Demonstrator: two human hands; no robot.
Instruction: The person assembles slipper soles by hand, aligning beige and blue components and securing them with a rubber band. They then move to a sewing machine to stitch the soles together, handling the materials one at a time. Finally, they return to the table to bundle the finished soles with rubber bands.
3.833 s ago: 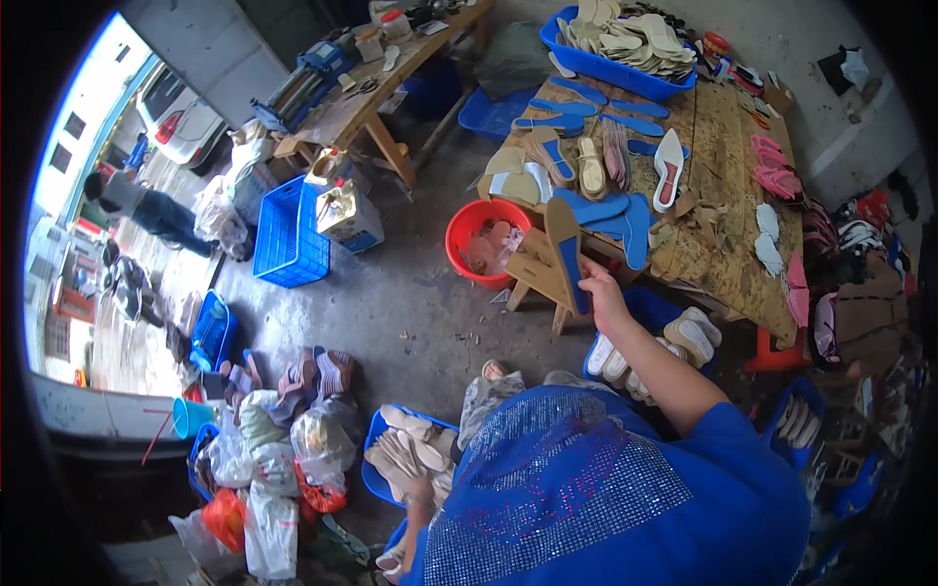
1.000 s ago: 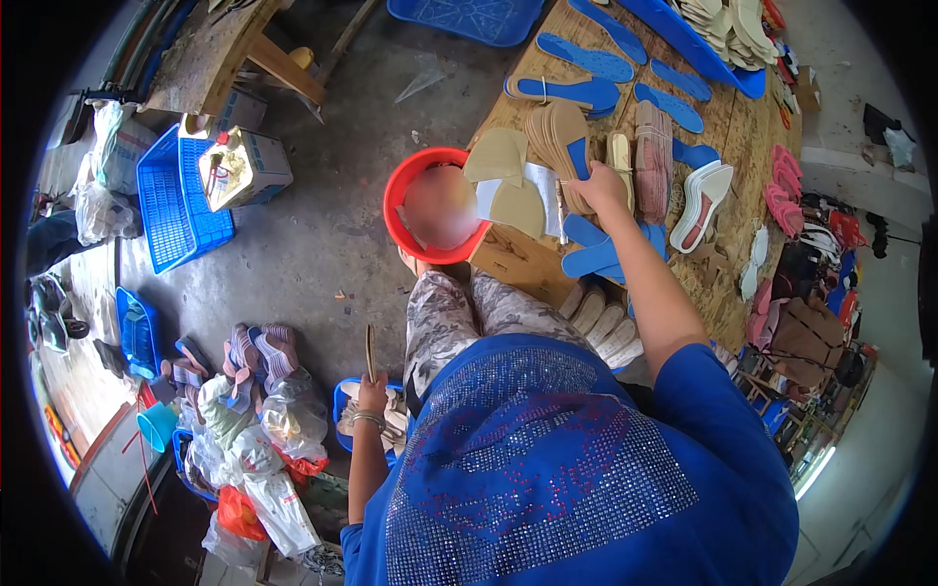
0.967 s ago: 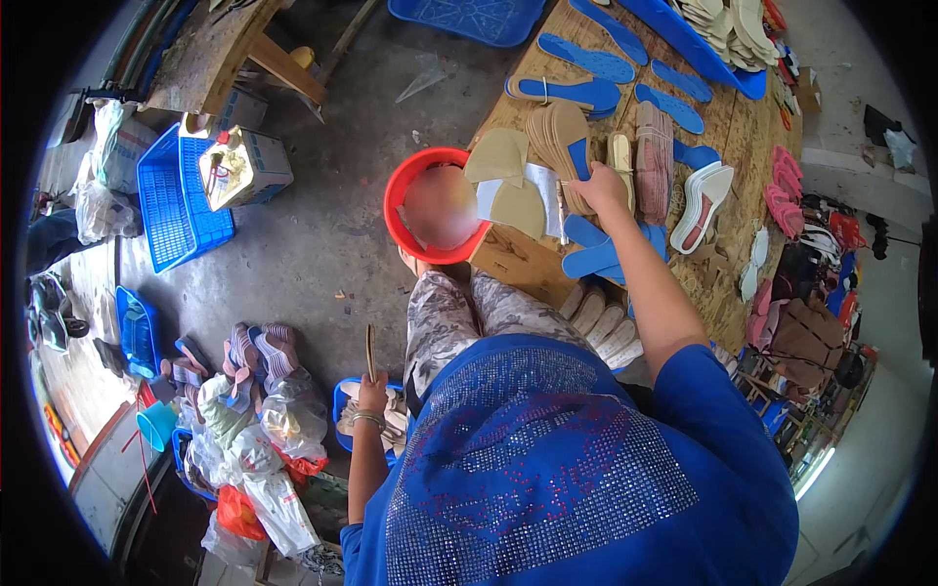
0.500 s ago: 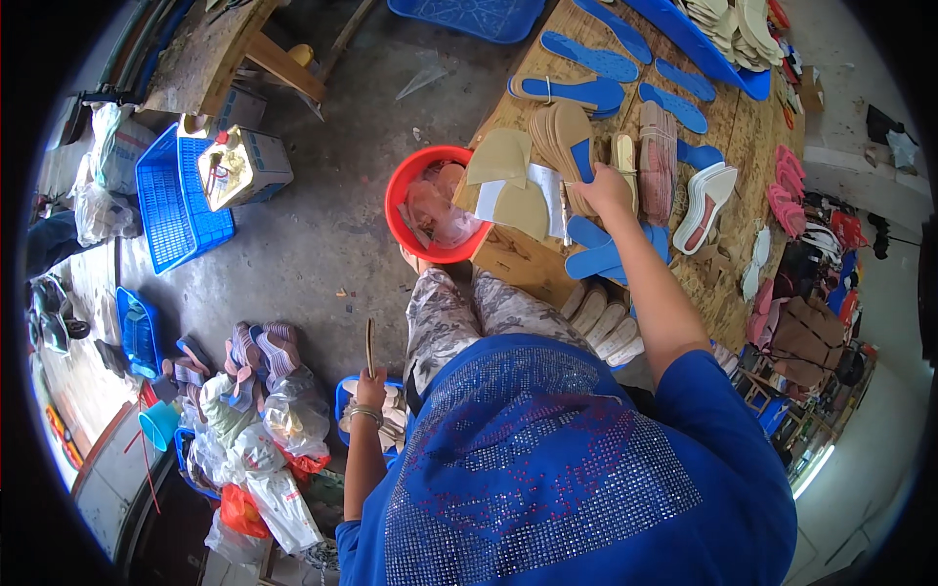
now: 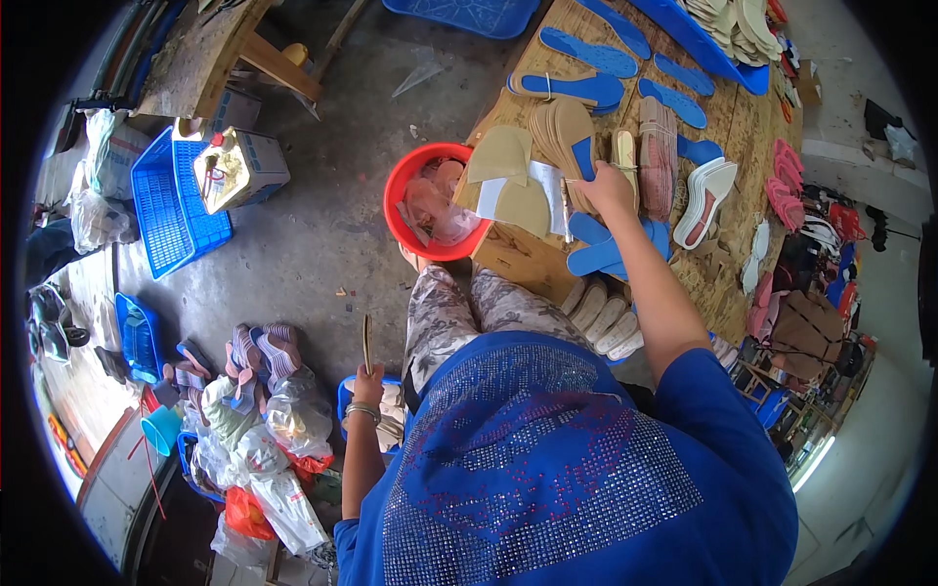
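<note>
Low at my left side, my left hand (image 5: 367, 385) is closed on an insole (image 5: 367, 340), seen edge-on as a thin tan strip pointing away from me. On the wooden table, my right hand (image 5: 608, 188) closes on the near end of a fanned stack of tan insoles (image 5: 559, 132). A blue patch shows on the top one; the fingertips are partly hidden. Left of this stack are rounded beige pieces (image 5: 500, 154) and white paper (image 5: 489, 201). A tied pinkish bundle of insoles (image 5: 658, 161) lies just right of my hand, beside white sole-shaped pieces (image 5: 705, 203).
Several blue insoles (image 5: 586, 54) lie about the wooden table (image 5: 723, 283). A red basin (image 5: 399, 220) holding clear plastic stands at the table's left corner. On the floor to the left are a blue crate (image 5: 176, 210) and plastic bags (image 5: 278, 488). Beside my left hand sits a blue bin (image 5: 344, 396).
Almost nothing differs. The view has shifted very slightly, and the insole in my left hand sits a touch farther left; my right hand stays at the stack.
</note>
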